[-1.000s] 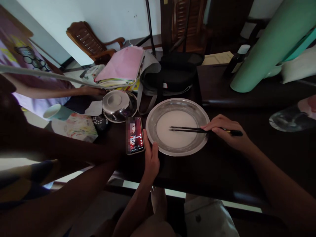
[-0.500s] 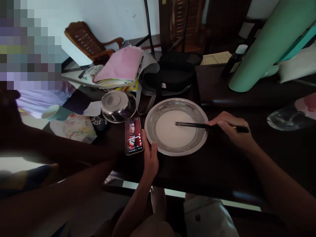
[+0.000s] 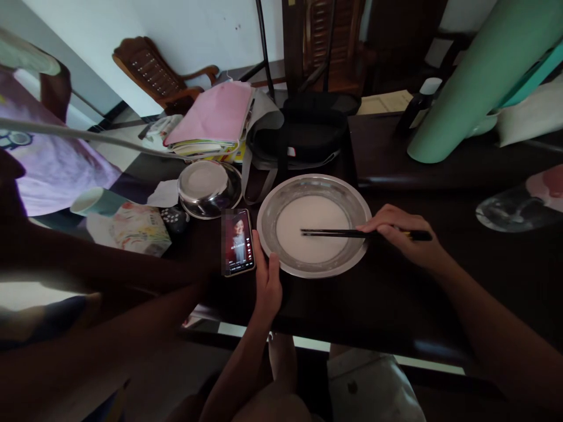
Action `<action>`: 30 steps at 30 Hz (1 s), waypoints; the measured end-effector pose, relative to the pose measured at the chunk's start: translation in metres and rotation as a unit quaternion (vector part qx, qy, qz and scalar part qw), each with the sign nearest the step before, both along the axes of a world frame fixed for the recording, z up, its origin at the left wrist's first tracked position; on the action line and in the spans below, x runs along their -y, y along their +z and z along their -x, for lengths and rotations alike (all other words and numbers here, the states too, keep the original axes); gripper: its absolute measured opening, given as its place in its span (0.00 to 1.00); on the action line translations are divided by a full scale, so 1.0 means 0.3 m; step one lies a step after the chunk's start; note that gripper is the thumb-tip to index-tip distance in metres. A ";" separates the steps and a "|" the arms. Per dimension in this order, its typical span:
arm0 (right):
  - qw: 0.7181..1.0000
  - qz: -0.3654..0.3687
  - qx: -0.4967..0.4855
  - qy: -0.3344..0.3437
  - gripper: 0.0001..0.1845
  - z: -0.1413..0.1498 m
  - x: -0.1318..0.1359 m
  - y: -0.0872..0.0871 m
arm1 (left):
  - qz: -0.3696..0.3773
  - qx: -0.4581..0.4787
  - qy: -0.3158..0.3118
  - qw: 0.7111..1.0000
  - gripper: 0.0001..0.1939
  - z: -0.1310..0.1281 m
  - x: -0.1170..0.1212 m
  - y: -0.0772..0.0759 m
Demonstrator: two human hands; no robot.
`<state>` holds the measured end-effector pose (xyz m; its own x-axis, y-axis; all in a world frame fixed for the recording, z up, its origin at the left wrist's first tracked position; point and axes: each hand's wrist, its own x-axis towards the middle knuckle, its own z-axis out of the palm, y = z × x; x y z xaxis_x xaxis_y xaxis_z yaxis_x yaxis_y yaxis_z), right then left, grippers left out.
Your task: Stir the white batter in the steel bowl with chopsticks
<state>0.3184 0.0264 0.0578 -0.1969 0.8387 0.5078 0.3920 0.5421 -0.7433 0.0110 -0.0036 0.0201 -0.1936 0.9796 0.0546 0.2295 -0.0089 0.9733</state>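
A wide metal basin (image 3: 358, 255) holding milky white liquid (image 3: 308, 214) stands on the dark table. My left hand (image 3: 268, 284) is at its near left rim, thumb at the edge and fingers along the outer side, gripping it. Closed around a pair of black chopsticks (image 3: 338, 233) is my right hand (image 3: 402, 231), over the basin's right edge. Their tips reach into the white liquid near its middle. Just left of my left fingers is a phone (image 3: 238, 243) with its screen lit.
An upturned steel bowl (image 3: 204, 184), a tissue pack (image 3: 143, 228) and a pale cup (image 3: 94, 202) are on the left. Behind the basin are a black bag (image 3: 303, 135) and pink folder (image 3: 215, 114). A green cylinder (image 3: 466, 99) rises at right. Another person's arm (image 3: 109, 269) crosses the left.
The chopstick tips have moved left and slightly nearer me, and my right hand has shifted left. My left hand stays at the rim. The phone's picture has changed.
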 end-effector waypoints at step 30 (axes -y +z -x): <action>1.000 0.020 0.001 -0.015 0.14 0.003 0.002 0.010 | 0.003 0.018 -0.002 1.000 0.40 0.002 0.000 -0.001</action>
<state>0.3175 0.0258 0.0608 -0.1723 0.8637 0.4736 0.4095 0.5001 -0.7630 0.0103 -0.0037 0.0199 -0.1915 0.9806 0.0426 0.1950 -0.0045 0.9808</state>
